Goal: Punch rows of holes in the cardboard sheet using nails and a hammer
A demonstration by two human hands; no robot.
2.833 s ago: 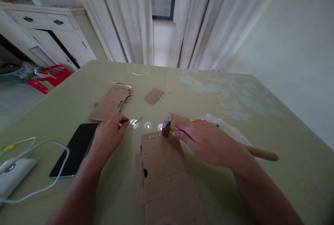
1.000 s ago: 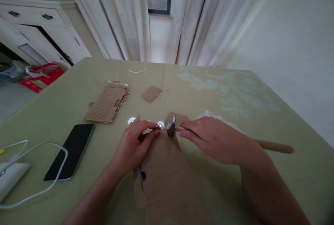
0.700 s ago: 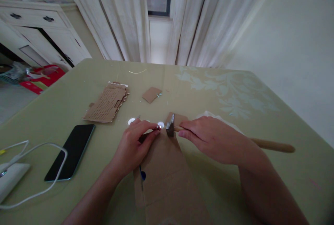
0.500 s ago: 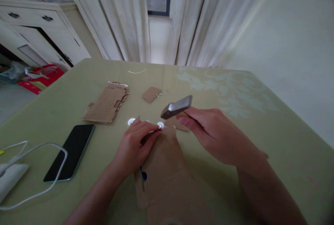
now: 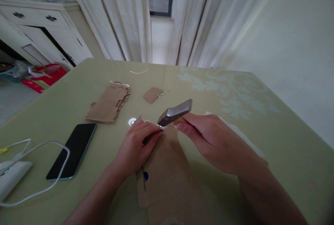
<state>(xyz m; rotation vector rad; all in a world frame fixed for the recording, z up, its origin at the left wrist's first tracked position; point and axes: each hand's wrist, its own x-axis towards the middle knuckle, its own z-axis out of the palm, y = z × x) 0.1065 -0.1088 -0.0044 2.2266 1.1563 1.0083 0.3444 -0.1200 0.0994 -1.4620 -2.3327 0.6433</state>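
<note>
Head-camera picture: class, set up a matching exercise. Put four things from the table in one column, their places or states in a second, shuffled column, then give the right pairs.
1. hammer
2. phone
3. perforated cardboard
4. left hand

A. lying dark and face up near the white cable
B. raised off the table in the right hand
C. pinching something small at the cardboard sheet
D. lying flat beyond the phone

Pairs: 1-B, 2-A, 3-D, 4-C

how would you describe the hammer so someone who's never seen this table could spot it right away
Start at the green table and find the long strip of cardboard at its near edge. Over the strip's far end, the right hand holds the hammer, its head tilted above the left hand. It is the only grey metal block there; the things around it are flat.
</note>
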